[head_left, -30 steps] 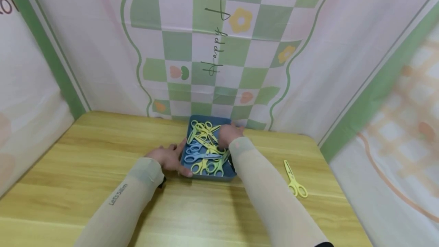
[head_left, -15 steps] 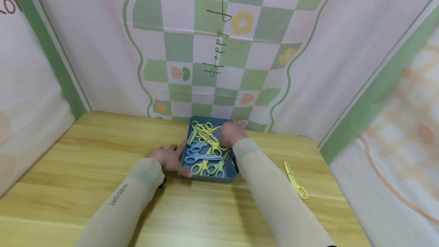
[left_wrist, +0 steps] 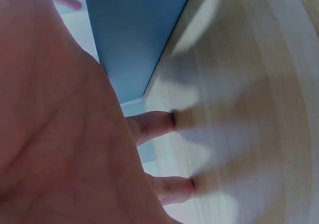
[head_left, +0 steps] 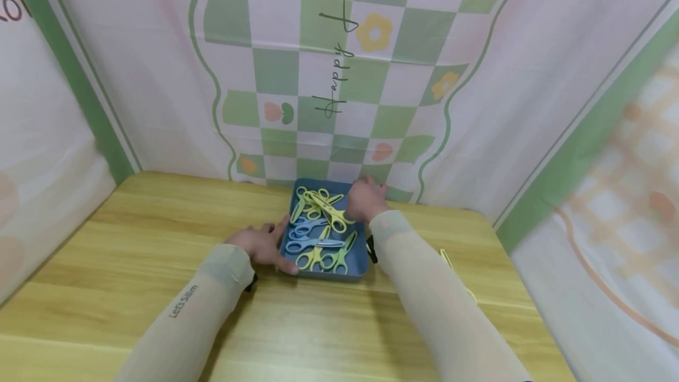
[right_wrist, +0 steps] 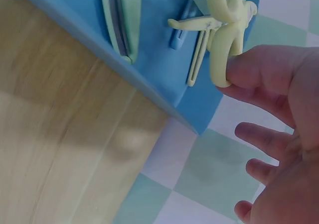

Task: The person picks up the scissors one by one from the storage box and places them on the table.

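A blue tray (head_left: 358, 252) holding several scissors stands against the backdrop. My left hand (head_left: 259, 246) lies along its left side, thumb at the near corner and fingers spread. In the left wrist view the fingers look straight beside the tray's wall. Over the tray's far right part, my right hand (head_left: 366, 198) pinches yellow scissors (right_wrist: 219, 67) by a handle loop between thumb and index finger. Its other fingers stay apart from the scissors. Below them lie blue scissors (head_left: 313, 244), green scissors (head_left: 339, 257) and more yellow scissors (head_left: 316, 257).
One pair of yellow scissors (head_left: 447, 258) lies on the wooden table (head_left: 297, 329) at the right, mostly hidden by my right forearm. Behind the tray hangs a green-and-white checkered cloth (head_left: 314, 117). More cloth hangs at both sides.
My right hand has shifted a little to the right and away from me, and the yellow scissors in it have turned. My left hand has stayed at the tray.
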The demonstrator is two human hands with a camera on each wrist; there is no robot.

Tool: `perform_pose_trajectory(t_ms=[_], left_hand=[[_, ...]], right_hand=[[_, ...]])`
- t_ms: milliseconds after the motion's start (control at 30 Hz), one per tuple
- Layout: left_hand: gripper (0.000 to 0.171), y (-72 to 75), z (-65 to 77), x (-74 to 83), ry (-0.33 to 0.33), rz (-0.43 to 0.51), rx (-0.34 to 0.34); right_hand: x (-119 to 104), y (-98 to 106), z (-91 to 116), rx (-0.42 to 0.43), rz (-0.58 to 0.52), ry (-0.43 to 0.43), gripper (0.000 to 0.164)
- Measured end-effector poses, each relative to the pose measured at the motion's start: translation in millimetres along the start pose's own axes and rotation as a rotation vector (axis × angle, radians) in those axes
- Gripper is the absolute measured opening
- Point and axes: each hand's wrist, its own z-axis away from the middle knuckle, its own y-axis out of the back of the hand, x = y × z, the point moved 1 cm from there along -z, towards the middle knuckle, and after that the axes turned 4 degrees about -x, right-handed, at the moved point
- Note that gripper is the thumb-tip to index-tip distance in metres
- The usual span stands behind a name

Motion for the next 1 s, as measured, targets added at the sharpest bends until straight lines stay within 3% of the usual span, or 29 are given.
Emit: perform_pose_trajectory(t_ms=[133, 267, 500, 833, 933, 1000], left_hand=[[0.129, 0.0, -0.2, -0.9, 0.005, 0.005, 0.001], [0.129, 0.3, -0.2, -1.1, 0.002, 0.01, -0.004], [0.129, 0.5, -2.1, -0.4, -0.001, 0.003, -0.009], [0.129, 2.4, -0.8, -0.1, 0.007, -0.012, -0.013], [0.13, 2.4, 0.3, 0.6, 0.017, -0.015, -0.023], [0.131, 1.9, 0.4, 0.7, 0.011, -0.014, -0.027]], right_hand=[[2.2, 2.1, 2.2, 0.007, -0.059, -0.012, 0.024], [4.9, 2.8, 3.0, 0.024, -0.109, -0.015, 0.02], [11.3, 8.5, 8.1, -0.027, -0.088, 0.034, 0.021], [20.9, 10.4, 16.0, 0.02, -0.207, -0.04, 0.008], [28.1, 11.5, 22.9, 0.022, -0.228, -0.031, 0.034], [34.3, 12.5, 28.1, 0.016, -0.245, -0.038, 0.035]])
